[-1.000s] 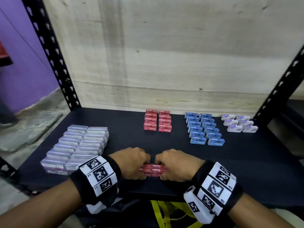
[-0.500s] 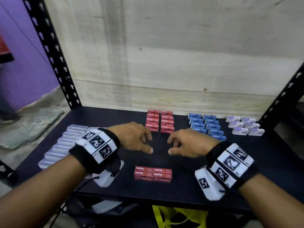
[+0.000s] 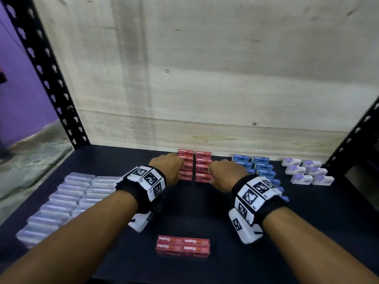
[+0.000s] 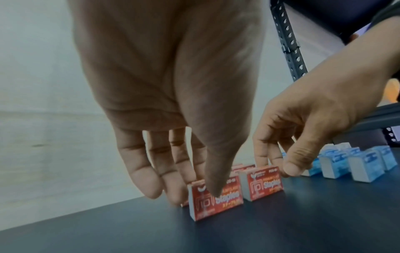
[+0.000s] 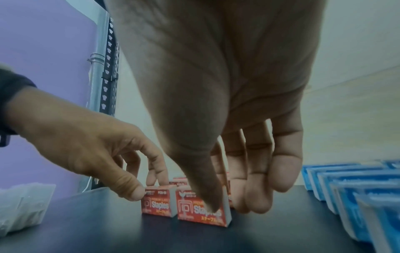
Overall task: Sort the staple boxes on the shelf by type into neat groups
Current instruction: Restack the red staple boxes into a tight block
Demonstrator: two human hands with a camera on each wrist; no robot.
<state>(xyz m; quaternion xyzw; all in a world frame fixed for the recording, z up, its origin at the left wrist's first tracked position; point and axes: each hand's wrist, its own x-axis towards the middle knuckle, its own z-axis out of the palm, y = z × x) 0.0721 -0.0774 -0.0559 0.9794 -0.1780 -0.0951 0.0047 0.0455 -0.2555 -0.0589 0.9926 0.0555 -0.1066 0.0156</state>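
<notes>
Bracketing red boxes, both hands

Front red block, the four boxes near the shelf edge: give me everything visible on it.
The front red block is four red cardboard staple boxes packed tight, two across and two deep, lying flat on the dark shelf near its front edge. The tops carry white "Staples" lettering and a logo, reading upside down from the head view. Edges look aligned and the boxes closed. Neither hand touches it; both are at the rear red rows. It sits apart from every other group.
</notes>
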